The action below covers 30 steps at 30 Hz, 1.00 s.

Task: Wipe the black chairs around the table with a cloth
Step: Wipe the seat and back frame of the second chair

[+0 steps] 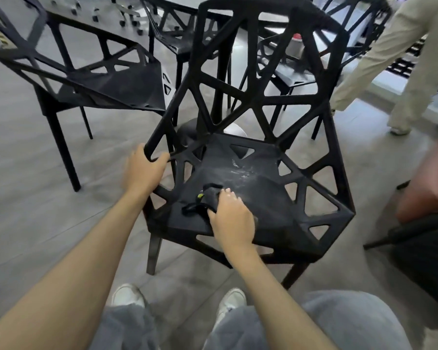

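Observation:
A black lattice chair (258,102) stands right in front of me, its seat facing me. My left hand (143,170) grips the front end of its left armrest. My right hand (232,218) presses a dark cloth (205,198) with a small green tag flat onto the front left of the seat. A pale dusty, wet smear (240,169) shows on the seat beyond the cloth. A second black chair (96,79) stands to the left, and a third one (172,29) behind it near the table (268,15).
A person in beige trousers (395,61) stands at the upper right. Someone's blurred arm (433,178) and a dark bag (425,253) are close on the right. A grey container with a red cap (295,45) shows through the chair back. Grey tiled floor lies all round.

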{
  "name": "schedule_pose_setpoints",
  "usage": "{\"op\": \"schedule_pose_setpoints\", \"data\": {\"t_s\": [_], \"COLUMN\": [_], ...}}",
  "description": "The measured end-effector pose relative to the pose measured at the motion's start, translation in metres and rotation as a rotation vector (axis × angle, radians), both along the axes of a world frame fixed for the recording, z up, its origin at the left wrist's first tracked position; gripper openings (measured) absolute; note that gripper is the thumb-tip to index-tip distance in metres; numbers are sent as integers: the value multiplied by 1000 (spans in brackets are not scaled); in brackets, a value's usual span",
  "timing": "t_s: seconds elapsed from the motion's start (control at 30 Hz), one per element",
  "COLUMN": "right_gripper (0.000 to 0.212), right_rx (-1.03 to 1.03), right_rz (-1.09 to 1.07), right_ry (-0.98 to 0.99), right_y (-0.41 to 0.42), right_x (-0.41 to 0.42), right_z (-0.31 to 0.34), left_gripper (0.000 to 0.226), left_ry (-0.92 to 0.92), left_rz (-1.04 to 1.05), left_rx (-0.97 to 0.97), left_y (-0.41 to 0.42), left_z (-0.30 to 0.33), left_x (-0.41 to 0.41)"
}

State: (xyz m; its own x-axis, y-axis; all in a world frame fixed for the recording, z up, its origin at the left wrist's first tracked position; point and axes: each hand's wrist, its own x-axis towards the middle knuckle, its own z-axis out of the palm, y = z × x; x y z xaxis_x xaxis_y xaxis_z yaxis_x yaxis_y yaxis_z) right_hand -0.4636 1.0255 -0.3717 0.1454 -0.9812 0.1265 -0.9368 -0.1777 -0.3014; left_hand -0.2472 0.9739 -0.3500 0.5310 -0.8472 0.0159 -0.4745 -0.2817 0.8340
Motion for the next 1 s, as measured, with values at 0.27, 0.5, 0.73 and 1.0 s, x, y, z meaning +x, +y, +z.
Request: {"op": "schedule_pose_setpoints", "data": {"t_s": [0.27,0.5,0.73,1.0], "right_gripper": [71,64,76,78], "right_rx": [-116,-122,-246,-435], "right_rz": [346,-5,-701,-349], "right_ry": [14,12,-486,-427], "right_y": [17,35,85,102], "right_x": [50,-100,-162,-115], "right_z": [-13,-13,-47,-67], "left_gripper": [29,50,75,81], "left_ry": [119,35,-96,-105], "left_rz": [30,-15,-27,-1], "left_rx": [7,118,135,107], "left_y": [14,46,56,44], "left_z": [9,5,7,-7], "left_x": [-8,-39,-53,-47]}}
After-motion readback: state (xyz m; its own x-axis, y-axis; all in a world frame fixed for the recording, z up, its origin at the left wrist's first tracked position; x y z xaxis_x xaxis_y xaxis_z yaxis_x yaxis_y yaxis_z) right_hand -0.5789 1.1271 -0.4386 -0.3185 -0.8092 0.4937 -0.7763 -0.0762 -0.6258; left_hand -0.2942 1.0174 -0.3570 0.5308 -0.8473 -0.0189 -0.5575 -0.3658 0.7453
